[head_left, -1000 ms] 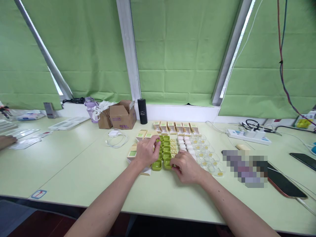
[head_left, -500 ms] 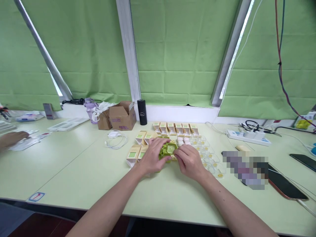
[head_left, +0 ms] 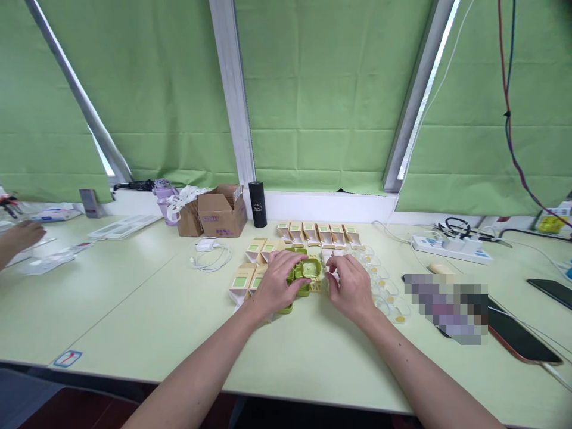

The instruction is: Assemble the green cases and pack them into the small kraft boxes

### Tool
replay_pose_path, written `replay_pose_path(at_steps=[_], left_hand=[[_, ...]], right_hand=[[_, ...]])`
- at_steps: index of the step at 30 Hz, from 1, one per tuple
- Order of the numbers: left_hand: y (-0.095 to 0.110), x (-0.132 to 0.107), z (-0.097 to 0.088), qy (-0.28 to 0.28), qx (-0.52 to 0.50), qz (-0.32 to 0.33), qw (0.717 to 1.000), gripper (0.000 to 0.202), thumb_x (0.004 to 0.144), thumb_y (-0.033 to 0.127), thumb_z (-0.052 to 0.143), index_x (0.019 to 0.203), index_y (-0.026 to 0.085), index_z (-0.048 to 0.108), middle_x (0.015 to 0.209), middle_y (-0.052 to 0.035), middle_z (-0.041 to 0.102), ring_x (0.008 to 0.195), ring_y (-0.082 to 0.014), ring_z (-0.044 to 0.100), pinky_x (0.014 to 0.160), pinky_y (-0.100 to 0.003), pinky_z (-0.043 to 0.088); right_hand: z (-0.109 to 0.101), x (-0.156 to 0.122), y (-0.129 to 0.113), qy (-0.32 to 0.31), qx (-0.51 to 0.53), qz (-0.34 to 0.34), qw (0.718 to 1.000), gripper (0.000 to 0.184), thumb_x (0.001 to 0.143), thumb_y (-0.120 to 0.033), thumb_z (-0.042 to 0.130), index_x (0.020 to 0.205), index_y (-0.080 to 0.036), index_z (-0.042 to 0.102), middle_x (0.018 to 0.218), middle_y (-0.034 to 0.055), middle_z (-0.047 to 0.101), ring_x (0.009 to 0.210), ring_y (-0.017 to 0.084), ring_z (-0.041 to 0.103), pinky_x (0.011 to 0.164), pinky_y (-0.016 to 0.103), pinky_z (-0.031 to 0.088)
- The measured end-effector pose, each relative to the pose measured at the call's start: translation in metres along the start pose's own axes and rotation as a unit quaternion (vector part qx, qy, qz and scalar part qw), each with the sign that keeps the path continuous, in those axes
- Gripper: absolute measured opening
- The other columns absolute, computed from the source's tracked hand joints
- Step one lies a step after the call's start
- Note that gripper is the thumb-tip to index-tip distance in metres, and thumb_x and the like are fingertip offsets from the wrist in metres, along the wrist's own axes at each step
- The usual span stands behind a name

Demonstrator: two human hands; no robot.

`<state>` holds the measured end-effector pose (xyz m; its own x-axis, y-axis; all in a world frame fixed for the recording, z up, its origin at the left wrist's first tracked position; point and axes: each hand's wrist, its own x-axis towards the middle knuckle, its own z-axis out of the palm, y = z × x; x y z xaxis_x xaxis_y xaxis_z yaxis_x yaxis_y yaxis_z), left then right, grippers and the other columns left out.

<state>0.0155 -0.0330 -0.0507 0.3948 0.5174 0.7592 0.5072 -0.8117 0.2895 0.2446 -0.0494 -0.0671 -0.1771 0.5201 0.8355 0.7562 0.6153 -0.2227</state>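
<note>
My left hand (head_left: 279,279) is closed on a small green square plastic case (head_left: 311,268), its open side facing up. To the right, my right hand (head_left: 351,283) is pinched near some white pieces (head_left: 329,254); what its fingertips hold is too small to make out. More green cases (head_left: 304,290) lie under and beside my left hand, partly hidden by it. Small yellow pieces (head_left: 315,286) lie between my hands. Beyond my right hand, several clear plastic covers with yellow centres (head_left: 400,319) are spread on the table.
Small open cartons (head_left: 241,281) stand left of my left hand, with a row of cartons (head_left: 326,235) behind. A cardboard box (head_left: 222,211), black bottle (head_left: 257,204) and white cable (head_left: 214,256) are farther back. Rightward lie a power strip (head_left: 451,249) and phones (head_left: 518,333). Another person's hand (head_left: 20,238) is far left.
My right hand has moved right, away from the green case, with its fingers still pinched. My left hand stays on the case. The other person's hand at far left has lifted and shifted left.
</note>
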Motion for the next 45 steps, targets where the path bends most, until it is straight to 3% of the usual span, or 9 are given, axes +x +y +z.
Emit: replay_pose_path(at_steps=[9,13,18,22,26,34,39,42,45], left_hand=[[0.004,-0.001,0.0,0.004,-0.013,-0.025,1.0,0.04,0.099,0.027,0.074,0.137,0.024,0.063,0.115,-0.0082,0.077,0.106,-0.0276,0.07,0.098,-0.046,0.053],[0.001,-0.003,0.004,-0.002,-0.065,-0.093,0.994,0.036,0.099,0.031,0.074,0.133,0.025,0.065,0.115,-0.0091,0.076,0.105,-0.0269,0.072,0.092,-0.043,0.058],[0.005,-0.001,0.005,0.008,-0.161,-0.181,0.97,0.032,0.099,0.039,0.073,0.125,0.024,0.066,0.115,-0.0104,0.076,0.104,-0.0259,0.076,0.086,-0.038,0.061],[0.011,0.004,0.003,0.002,-0.207,-0.245,0.947,0.032,0.098,0.048,0.071,0.118,0.023,0.065,0.094,-0.006,0.079,0.085,-0.0235,0.076,0.068,-0.031,0.056],[0.013,0.007,0.003,-0.006,-0.246,-0.286,0.926,0.034,0.098,0.054,0.068,0.107,0.022,0.063,0.072,-0.0007,0.074,0.07,-0.0212,0.072,0.06,-0.029,0.049],[0.006,0.007,0.006,-0.026,-0.299,-0.302,0.905,0.045,0.095,0.067,0.068,0.092,0.022,0.061,0.064,0.0012,0.068,0.058,-0.0189,0.067,0.056,-0.028,0.048],[0.008,0.007,0.003,-0.013,-0.274,-0.252,0.928,0.042,0.104,0.062,0.056,0.097,0.021,0.063,0.081,-0.0038,0.073,0.07,-0.0201,0.071,0.064,-0.031,0.054],[0.009,0.009,-0.001,0.004,-0.193,-0.195,0.962,0.023,0.105,0.039,0.06,0.121,0.022,0.063,0.113,-0.0092,0.075,0.102,-0.0248,0.074,0.087,-0.038,0.058],[0.012,0.013,-0.008,-0.004,-0.119,-0.132,0.984,0.039,0.099,0.019,0.062,0.137,0.026,0.058,0.128,-0.0095,0.071,0.12,-0.0277,0.068,0.106,-0.046,0.053]], right_hand=[[0.003,-0.002,-0.003,0.004,0.041,-0.013,0.999,0.03,0.094,-0.013,0.058,0.122,-0.024,0.055,0.105,0.0102,0.072,0.097,0.031,0.065,0.08,0.044,0.05],[0.004,-0.002,-0.004,0.012,0.079,-0.028,0.996,0.043,0.099,-0.018,0.058,0.14,-0.025,0.05,0.124,0.0147,0.072,0.113,0.034,0.069,0.092,0.052,0.057],[0.008,-0.003,-0.006,0.007,0.122,-0.053,0.991,0.055,0.101,-0.017,0.058,0.153,-0.029,0.042,0.141,0.0151,0.067,0.132,0.034,0.065,0.107,0.057,0.057],[0.011,-0.004,-0.008,0.003,0.156,-0.055,0.986,0.054,0.102,-0.014,0.057,0.152,-0.031,0.045,0.136,0.0136,0.069,0.127,0.033,0.066,0.104,0.055,0.058],[0.012,-0.004,-0.011,-0.01,0.175,-0.017,0.984,0.049,0.103,-0.017,0.058,0.15,-0.03,0.051,0.125,0.0122,0.07,0.115,0.032,0.066,0.096,0.051,0.058],[0.009,0.001,-0.015,-0.052,0.25,0.049,0.966,0.041,0.103,-0.026,0.063,0.143,-0.029,0.06,0.108,0.0082,0.069,0.1,0.028,0.064,0.089,0.046,0.057],[0.012,0.002,-0.014,-0.06,0.344,0.113,0.93,0.038,0.101,-0.031,0.065,0.139,-0.028,0.062,0.121,0.0091,0.07,0.108,0.026,0.066,0.089,0.042,0.058],[0.014,0.002,-0.011,-0.055,0.411,0.164,0.895,0.038,0.1,-0.037,0.07,0.137,-0.029,0.064,0.128,0.0088,0.07,0.114,0.026,0.066,0.09,0.04,0.059],[0.016,0.002,-0.007,-0.055,0.468,0.208,0.857,0.039,0.097,-0.043,0.076,0.133,-0.029,0.066,0.126,0.0085,0.071,0.112,0.026,0.068,0.093,0.04,0.059]])
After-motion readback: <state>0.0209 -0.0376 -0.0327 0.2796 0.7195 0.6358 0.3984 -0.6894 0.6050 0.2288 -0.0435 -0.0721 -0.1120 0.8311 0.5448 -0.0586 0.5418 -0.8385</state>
